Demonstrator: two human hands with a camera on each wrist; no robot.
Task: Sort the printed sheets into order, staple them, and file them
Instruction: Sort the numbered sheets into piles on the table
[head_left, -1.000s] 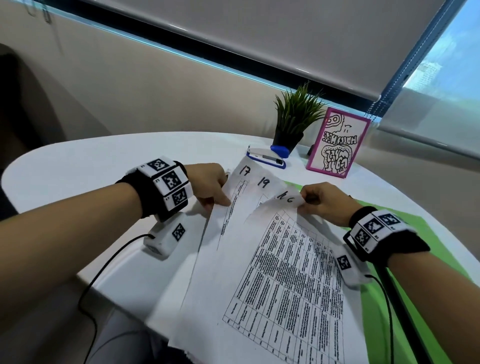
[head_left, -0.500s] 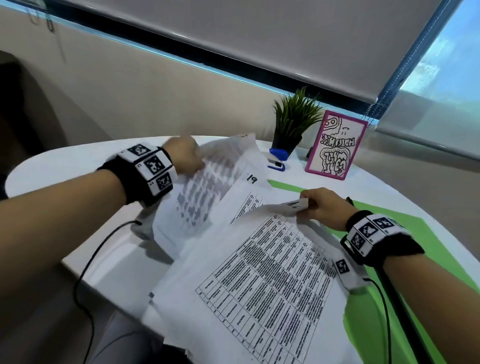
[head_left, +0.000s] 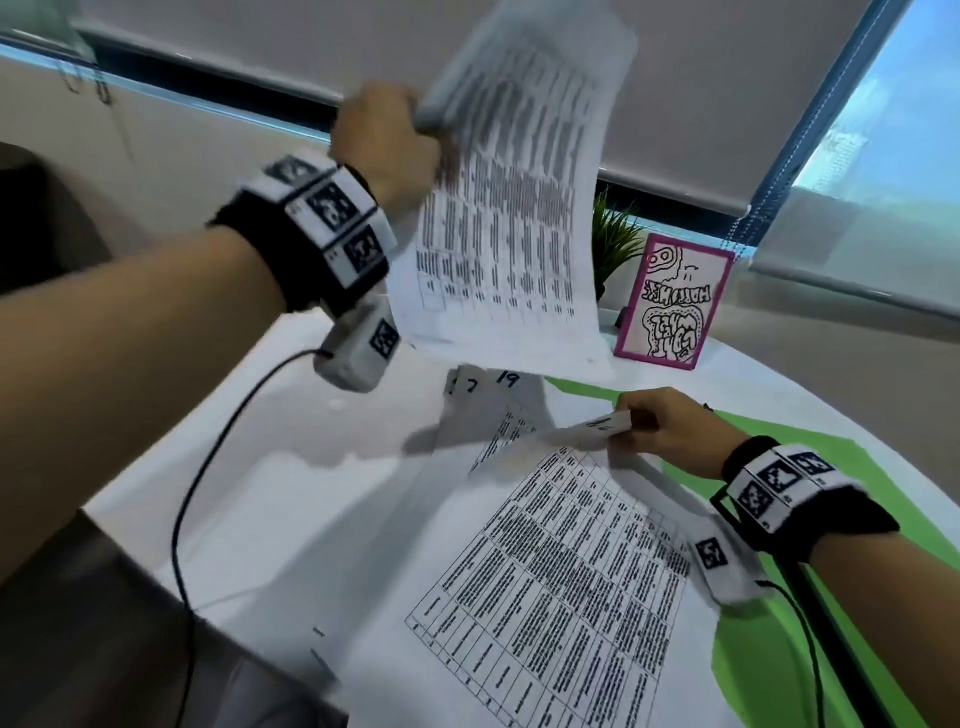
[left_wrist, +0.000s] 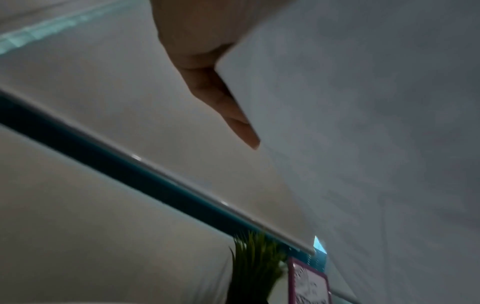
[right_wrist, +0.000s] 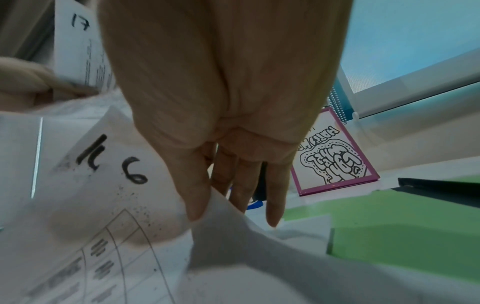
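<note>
My left hand (head_left: 415, 130) holds one printed sheet (head_left: 509, 208) by its top edge, raised high over the table with its printed table facing me. In the left wrist view a finger (left_wrist: 228, 107) lies along that sheet (left_wrist: 363, 123). My right hand (head_left: 626, 428) pinches the upper corner of the top sheet (head_left: 571, 571), marked 16, and lifts it off the pile. Under it lie sheets marked 17 and 19 (head_left: 488, 400). The right wrist view shows the thumb (right_wrist: 192, 195) on the curled corner (right_wrist: 116, 174). The raised sheet hides the stapler.
A potted plant (head_left: 613, 244) and a pink-framed card (head_left: 670, 301) stand at the back of the white round table (head_left: 311, 493). A green sheet (head_left: 779, 649) lies under the pile at the right. Cables hang from both wrists.
My left hand has lifted one sheet from the left of the pile up and away, high over the table. My right hand has kept its pinch on the corner marked 16.
</note>
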